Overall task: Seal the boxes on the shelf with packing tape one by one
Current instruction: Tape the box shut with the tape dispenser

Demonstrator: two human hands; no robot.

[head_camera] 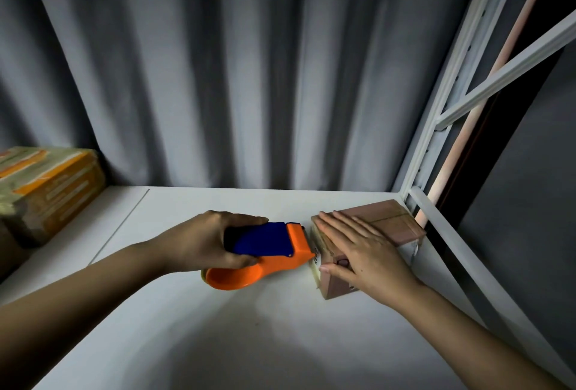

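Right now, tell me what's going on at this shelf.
A person is taping a small cardboard box on the white shelf. The right hand lies flat on top of the box, holding it down. The left hand grips an orange and blue tape dispenser, its front edge against the box's left side. Another taped box sits at the far left.

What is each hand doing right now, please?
Left hand: grips the tape dispenser.
Right hand: open, flat on the small box.
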